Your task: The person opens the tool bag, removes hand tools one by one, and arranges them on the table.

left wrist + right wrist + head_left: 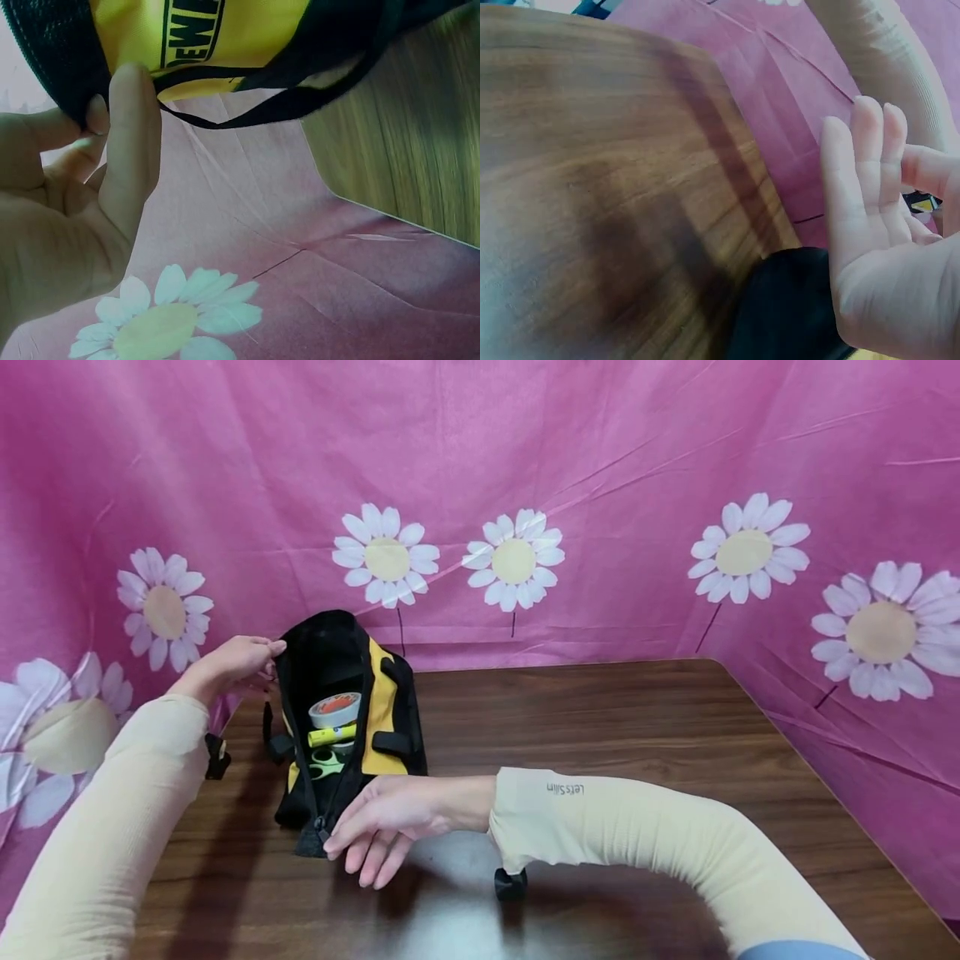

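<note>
A black and yellow tool bag [384, 697] stands on the table with its zipped top wide open. Inside it lie a roll of tape [334, 711], a yellow marker-like stick [332, 735] and green-handled scissors [326, 763]. My left hand [238, 662] pinches the bag's black top edge [64, 56] at the far left corner, thumb and fingertips meeting on it. At the near end, my right hand [390, 822] pinches the zipper pull [322, 832] between thumb and index finger. Its other fingers [868, 142] extend outward; in the right wrist view the pull is hidden.
The wooden table [585, 718] extends right of the bag. A pink cloth [600, 460] with printed daisies hangs behind and at both sides. A black strap [277, 105] loops from the bag's side. Black wrist straps [512, 884] hang beneath the sleeves.
</note>
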`<state>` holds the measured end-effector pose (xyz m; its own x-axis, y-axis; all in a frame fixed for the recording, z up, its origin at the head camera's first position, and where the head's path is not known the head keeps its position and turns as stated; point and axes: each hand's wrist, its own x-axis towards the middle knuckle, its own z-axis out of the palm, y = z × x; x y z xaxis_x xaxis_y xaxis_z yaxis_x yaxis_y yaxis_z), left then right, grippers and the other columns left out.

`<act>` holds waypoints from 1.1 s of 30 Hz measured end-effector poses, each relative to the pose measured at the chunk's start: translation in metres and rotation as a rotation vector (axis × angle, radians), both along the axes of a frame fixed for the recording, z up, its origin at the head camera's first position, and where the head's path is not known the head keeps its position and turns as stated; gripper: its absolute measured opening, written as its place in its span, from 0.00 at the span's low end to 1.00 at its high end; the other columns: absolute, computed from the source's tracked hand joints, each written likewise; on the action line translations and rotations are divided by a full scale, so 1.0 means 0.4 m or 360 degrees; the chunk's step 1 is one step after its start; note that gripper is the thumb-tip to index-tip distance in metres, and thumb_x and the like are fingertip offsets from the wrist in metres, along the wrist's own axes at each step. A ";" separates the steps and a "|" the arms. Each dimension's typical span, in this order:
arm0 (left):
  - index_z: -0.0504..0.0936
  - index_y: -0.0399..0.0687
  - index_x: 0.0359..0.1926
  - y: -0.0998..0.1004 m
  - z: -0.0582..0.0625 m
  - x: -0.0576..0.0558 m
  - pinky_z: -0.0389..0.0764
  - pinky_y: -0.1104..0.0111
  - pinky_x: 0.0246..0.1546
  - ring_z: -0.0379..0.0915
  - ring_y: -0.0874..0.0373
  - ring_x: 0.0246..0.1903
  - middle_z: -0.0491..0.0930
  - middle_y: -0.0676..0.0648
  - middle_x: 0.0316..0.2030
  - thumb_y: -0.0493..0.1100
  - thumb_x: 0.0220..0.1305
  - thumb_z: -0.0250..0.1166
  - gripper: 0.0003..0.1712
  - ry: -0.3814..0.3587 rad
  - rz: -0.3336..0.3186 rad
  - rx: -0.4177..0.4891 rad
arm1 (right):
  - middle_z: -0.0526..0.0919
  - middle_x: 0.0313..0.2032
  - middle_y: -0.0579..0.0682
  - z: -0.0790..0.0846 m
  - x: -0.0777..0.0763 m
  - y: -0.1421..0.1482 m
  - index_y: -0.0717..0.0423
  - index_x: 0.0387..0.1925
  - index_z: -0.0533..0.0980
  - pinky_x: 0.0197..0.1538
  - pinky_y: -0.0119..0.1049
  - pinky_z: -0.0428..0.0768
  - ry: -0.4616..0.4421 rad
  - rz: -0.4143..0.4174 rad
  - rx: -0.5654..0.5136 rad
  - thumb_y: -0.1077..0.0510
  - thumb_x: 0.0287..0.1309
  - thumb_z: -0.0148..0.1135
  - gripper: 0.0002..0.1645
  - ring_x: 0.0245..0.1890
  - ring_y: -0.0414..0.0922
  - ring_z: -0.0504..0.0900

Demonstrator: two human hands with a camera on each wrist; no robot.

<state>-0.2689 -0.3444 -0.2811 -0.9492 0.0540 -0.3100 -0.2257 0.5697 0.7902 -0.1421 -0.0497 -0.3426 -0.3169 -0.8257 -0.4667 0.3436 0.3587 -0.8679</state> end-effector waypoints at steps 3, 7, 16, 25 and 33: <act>0.62 0.37 0.46 0.007 -0.004 0.005 0.85 0.62 0.30 0.76 0.59 0.24 0.69 0.52 0.25 0.50 0.81 0.46 0.18 0.0009 -0.0009 0.0019 | 0.86 0.29 0.55 0.008 -0.017 0.004 0.61 0.42 0.85 0.31 0.46 0.87 0.0018 0.0129 0.0032 0.56 0.70 0.62 0.12 0.25 0.48 0.86; 0.58 0.39 0.53 0.020 -0.001 0.024 0.86 0.59 0.32 0.75 0.56 0.31 0.73 0.44 0.37 0.54 0.77 0.55 0.24 0.0074 -0.0023 -0.0031 | 0.88 0.37 0.57 0.039 -0.082 0.020 0.53 0.48 0.83 0.34 0.49 0.87 0.0190 0.0240 0.0054 0.50 0.72 0.60 0.13 0.33 0.53 0.88; 0.48 0.41 0.75 0.040 -0.024 0.140 0.82 0.44 0.49 0.57 0.27 0.65 0.42 0.24 0.70 0.51 0.73 0.63 0.44 0.0121 -0.0262 0.0017 | 0.78 0.58 0.53 0.091 -0.225 0.023 0.39 0.63 0.73 0.35 0.48 0.87 0.1106 -0.0012 0.0146 0.44 0.69 0.63 0.23 0.49 0.50 0.83; 0.55 0.47 0.76 0.037 -0.049 0.210 0.82 0.45 0.48 0.69 0.37 0.59 0.48 0.27 0.70 0.51 0.70 0.66 0.43 0.0069 -0.0377 -0.0004 | 0.76 0.56 0.52 0.048 -0.232 -0.068 0.35 0.68 0.65 0.26 0.43 0.86 0.1352 -0.0219 0.0434 0.38 0.64 0.65 0.35 0.42 0.45 0.80; 0.60 0.41 0.75 0.030 -0.037 0.208 0.86 0.51 0.39 0.80 0.49 0.45 0.72 0.33 0.57 0.42 0.74 0.59 0.33 0.0014 -0.0362 0.0030 | 0.80 0.37 0.49 0.053 -0.254 -0.066 0.46 0.61 0.69 0.29 0.47 0.87 0.1114 -0.0417 0.0405 0.50 0.68 0.63 0.23 0.31 0.51 0.84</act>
